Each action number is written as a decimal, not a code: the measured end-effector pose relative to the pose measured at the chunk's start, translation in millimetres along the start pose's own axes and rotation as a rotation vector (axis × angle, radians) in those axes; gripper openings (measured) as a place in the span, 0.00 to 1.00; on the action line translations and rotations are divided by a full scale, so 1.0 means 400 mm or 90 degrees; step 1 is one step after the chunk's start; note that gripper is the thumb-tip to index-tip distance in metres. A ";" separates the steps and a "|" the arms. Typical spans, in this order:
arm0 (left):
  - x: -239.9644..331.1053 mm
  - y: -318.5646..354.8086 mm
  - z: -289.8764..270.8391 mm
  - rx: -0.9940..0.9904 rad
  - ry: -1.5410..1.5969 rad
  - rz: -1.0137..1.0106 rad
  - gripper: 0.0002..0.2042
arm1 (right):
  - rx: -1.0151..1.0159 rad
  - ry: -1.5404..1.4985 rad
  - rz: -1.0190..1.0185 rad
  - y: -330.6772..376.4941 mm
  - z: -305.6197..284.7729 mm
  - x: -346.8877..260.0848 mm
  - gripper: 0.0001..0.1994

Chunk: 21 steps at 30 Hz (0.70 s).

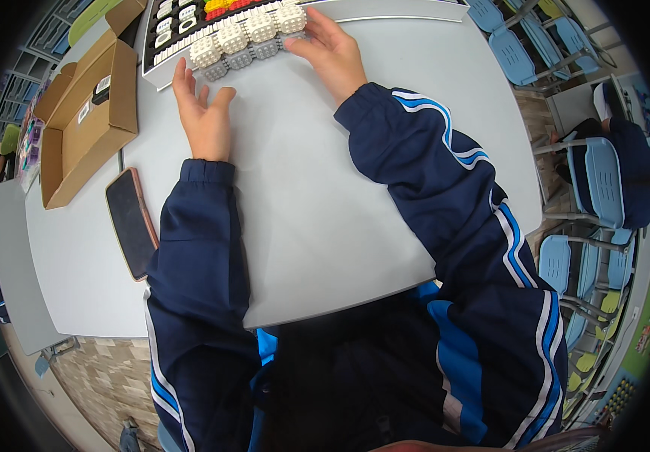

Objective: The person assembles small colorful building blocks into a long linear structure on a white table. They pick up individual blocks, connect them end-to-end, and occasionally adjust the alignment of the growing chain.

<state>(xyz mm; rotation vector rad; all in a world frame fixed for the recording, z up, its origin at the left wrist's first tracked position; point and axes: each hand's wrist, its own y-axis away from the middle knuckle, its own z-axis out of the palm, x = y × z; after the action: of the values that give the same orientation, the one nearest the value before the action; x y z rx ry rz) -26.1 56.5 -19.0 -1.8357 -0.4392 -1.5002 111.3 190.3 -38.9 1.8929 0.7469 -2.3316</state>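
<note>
A row of studded cube-shaped building blocks (248, 36), white on top and grey below, lies at the far side of the table along the near edge of a parts tray (385, 10). My right hand (332, 54) is at the row's right end, its thumb against a grey block and its fingers along the end and partly hidden behind it. Just short of the left end, my left hand (206, 120) is open, fingers apart, holding nothing.
The tray holds white, black, yellow and red pieces. On the left of the table (317, 218) stand an open cardboard box (87, 139) with a small black item inside, and a phone (130, 222) lying near my left sleeve. Blue chairs (604, 184) and a seated person are at the right.
</note>
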 end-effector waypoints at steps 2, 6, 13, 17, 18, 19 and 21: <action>-0.006 0.000 -0.001 -0.010 -0.008 0.005 0.42 | -0.001 0.033 -0.016 0.002 0.003 0.000 0.39; -0.024 -0.003 -0.005 -0.055 -0.044 0.042 0.44 | 0.003 0.077 -0.037 0.017 0.011 -0.025 0.40; -0.015 -0.001 -0.002 -0.090 -0.035 0.062 0.46 | -0.028 0.196 -0.054 0.025 0.003 -0.047 0.42; -0.003 0.002 -0.001 -0.100 0.007 0.042 0.46 | -0.030 0.195 -0.056 0.023 0.000 -0.043 0.42; -0.004 0.001 -0.001 -0.101 0.006 0.046 0.46 | -0.032 0.175 -0.061 0.022 0.000 -0.042 0.42; -0.004 0.001 -0.002 -0.101 0.005 0.050 0.46 | -0.035 0.155 -0.066 0.019 0.001 -0.041 0.42; -0.005 0.000 -0.003 -0.099 0.008 0.061 0.46 | -0.040 0.130 -0.061 0.018 -0.001 -0.040 0.43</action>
<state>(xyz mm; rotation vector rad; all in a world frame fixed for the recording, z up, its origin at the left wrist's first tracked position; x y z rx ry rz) -27.5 56.0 -20.9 -1.9370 -0.2312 -1.5155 118.3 179.8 -26.4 2.1338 0.9373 -2.1592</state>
